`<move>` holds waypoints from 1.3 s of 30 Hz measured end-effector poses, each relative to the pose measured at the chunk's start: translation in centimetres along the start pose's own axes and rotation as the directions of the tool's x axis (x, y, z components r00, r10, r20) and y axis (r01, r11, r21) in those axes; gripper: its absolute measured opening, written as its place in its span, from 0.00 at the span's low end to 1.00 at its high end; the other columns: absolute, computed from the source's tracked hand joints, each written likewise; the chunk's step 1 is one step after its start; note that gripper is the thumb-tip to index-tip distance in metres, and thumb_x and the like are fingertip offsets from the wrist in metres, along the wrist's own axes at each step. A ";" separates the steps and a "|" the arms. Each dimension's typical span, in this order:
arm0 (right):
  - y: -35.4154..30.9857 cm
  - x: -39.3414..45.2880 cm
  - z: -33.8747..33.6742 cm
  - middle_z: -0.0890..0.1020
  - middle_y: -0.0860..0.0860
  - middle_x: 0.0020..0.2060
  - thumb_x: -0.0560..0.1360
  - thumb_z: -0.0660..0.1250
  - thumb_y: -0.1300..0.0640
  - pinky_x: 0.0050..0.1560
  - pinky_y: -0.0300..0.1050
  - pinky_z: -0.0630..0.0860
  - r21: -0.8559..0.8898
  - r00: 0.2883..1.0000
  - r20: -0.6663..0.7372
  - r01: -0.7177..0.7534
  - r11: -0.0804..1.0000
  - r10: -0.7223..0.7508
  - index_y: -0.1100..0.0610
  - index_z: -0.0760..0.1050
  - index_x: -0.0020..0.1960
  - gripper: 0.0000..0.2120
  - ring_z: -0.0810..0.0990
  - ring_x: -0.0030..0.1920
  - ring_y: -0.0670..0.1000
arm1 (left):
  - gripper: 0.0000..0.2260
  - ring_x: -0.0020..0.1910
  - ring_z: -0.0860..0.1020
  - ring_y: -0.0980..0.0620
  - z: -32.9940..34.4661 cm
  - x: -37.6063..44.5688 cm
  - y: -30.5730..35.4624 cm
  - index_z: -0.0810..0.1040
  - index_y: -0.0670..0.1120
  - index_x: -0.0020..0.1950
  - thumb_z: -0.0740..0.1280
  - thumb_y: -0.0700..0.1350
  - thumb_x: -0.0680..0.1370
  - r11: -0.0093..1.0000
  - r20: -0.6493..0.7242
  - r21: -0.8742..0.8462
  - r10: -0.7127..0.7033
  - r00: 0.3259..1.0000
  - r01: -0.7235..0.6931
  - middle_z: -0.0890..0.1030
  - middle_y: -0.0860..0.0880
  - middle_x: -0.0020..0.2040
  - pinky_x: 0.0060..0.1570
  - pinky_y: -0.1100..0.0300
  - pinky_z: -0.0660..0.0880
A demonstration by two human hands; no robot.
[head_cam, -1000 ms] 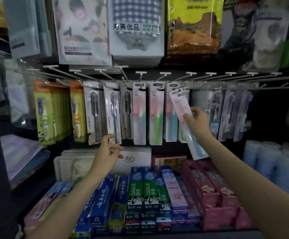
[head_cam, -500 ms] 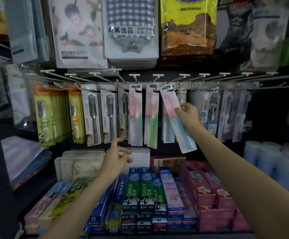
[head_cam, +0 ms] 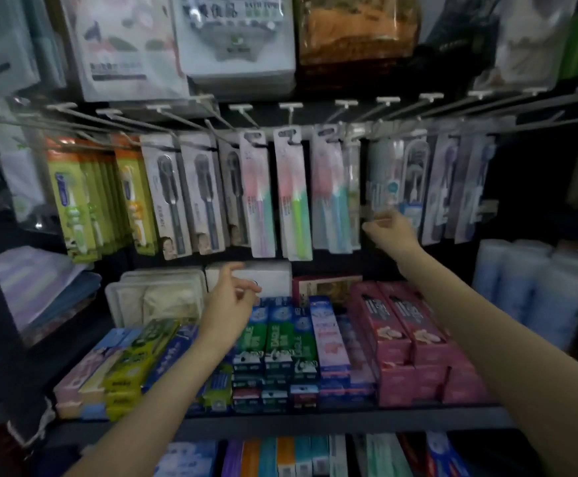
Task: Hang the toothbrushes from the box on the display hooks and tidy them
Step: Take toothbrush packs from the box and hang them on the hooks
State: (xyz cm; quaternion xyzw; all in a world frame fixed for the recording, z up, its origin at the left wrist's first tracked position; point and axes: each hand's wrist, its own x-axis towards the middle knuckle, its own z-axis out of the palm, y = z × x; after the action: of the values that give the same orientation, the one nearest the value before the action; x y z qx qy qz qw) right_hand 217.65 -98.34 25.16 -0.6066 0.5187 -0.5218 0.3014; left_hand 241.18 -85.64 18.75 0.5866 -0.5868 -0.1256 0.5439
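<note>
Toothbrush packs hang in a row from the white display hooks [head_cam: 291,113]. A pink-and-blue pack [head_cam: 329,197] hangs straight on its hook, beside a pink-and-green pack [head_cam: 292,201]. My right hand [head_cam: 389,230] is just right of and below the pink-and-blue pack, fingers loosely curled, nothing visibly in it. My left hand [head_cam: 232,299] hovers lower, in front of a white box [head_cam: 274,275] on the shelf, fingers relaxed and holding nothing. The frame is blurred.
Green and orange brush packs [head_cam: 84,197] and grey ones [head_cam: 174,197] fill the left hooks, purple ones [head_cam: 459,187] the right. Toothpaste boxes [head_cam: 280,339] cover the shelf [head_cam: 349,418] below. Towel packs [head_cam: 239,32] hang above the hooks.
My right hand hung the pink-and-blue pack on its hook, let go and drew back to the right and down. The left hand sank slightly. The camera moved closer.
</note>
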 end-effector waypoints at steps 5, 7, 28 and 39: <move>7.6 -7.6 -8.5 0.76 0.49 0.40 0.74 0.65 0.63 0.50 0.45 0.72 -0.286 0.990 0.054 0.138 0.948 -0.127 0.61 0.69 0.61 0.16 0.75 0.46 0.50 | 0.14 0.41 0.78 0.48 7.0 -4.1 1.1 0.66 0.46 0.54 0.58 0.30 0.75 0.974 -0.037 -0.063 0.217 0.975 -0.219 0.78 0.55 0.38 0.46 0.56 0.73; 10.9 -10.5 -11.8 0.79 0.52 0.43 0.74 0.65 0.64 0.50 0.43 0.71 -0.362 0.993 0.058 0.119 0.925 -0.105 0.61 0.71 0.59 0.14 0.76 0.45 0.49 | 0.14 0.40 0.78 0.49 10.8 -6.7 1.7 0.66 0.46 0.55 0.59 0.30 0.75 0.965 0.064 -0.089 0.251 0.966 -0.245 0.78 0.54 0.38 0.44 0.57 0.72; 44.2 -27.5 -25.1 0.73 0.58 0.63 0.72 0.70 0.55 0.67 0.52 0.64 -0.718 0.604 0.424 -0.229 0.657 0.674 0.55 0.71 0.66 0.24 0.69 0.66 0.58 | 0.13 0.49 0.78 0.50 32.5 -27.8 -6.2 0.67 0.44 0.61 0.61 0.37 0.78 0.846 0.682 0.347 -0.524 0.509 0.405 0.78 0.52 0.45 0.50 0.55 0.74; 34.8 -22.9 -23.9 0.82 0.51 0.35 0.74 0.67 0.62 0.38 0.41 0.79 0.256 0.784 0.377 -0.599 0.758 0.493 0.66 0.75 0.49 0.07 0.82 0.37 0.48 | 0.21 0.55 0.77 0.56 35.3 -28.5 -0.6 0.67 0.50 0.68 0.66 0.44 0.75 0.784 0.908 0.150 -0.351 0.230 0.602 0.77 0.54 0.58 0.55 0.60 0.75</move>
State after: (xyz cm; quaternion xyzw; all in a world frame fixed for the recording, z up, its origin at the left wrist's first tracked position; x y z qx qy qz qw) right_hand 185.99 -82.33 -7.20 -0.4291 0.5196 -0.4022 0.6198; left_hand 205.81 -79.60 -9.01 0.5042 -0.5533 -0.6491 0.1354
